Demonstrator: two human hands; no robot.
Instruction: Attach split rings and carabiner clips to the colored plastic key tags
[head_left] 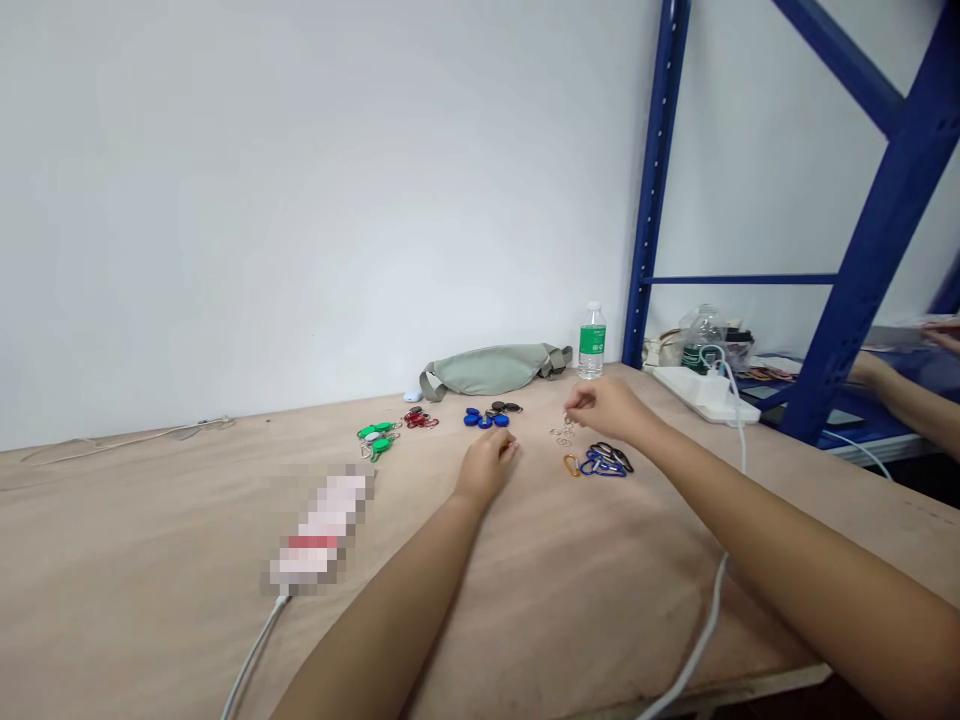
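Observation:
My right hand point(592, 406) pinches a small metal ring just above a little pile of rings point(562, 436) on the table. My left hand point(489, 462) rests on the table with curled fingers, in front of the blue round reels point(486, 420); whatever its fingertips hold is too small to make out. Black reels point(504, 407) lie behind the blue ones. Blue and black carabiners point(606, 461) are heaped below my right hand, with an orange carabiner point(571, 465) at their left. Further left lie red clips point(420, 418) and green reels point(381, 440).
A grey-green waist bag point(491, 370) and a water bottle point(592, 342) stand by the wall. A pixelated device point(326, 530) with a cable lies left. A white power strip point(701, 394) sits right, its cable passing under my right forearm. Beyond the blue rack point(862, 230), another person's arm shows.

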